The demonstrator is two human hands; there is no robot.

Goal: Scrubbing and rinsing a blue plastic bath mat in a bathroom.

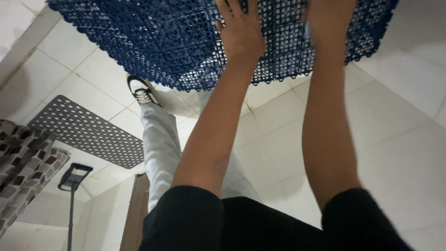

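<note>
A dark blue plastic grid mat [158, 37] made of interlocking tiles lies on the white tiled floor across the top of the view. My left hand [239, 30] rests flat on it near its lower edge, fingers apart, holding nothing. My right hand [327, 18] presses on the same mat a little to the right; it is blurred and its fingers are cut off by the top edge. Both forearms are bare and stretch out from black sleeves.
My leg in light grey trousers [160, 148] ends in a black and white sneaker [141, 90] beside the mat's edge. A grey perforated mat [88, 130] lies at the left, next to a brown patterned cloth [23, 158]. A lamp on a stand [74, 176] and a wooden board [136, 209] are nearby.
</note>
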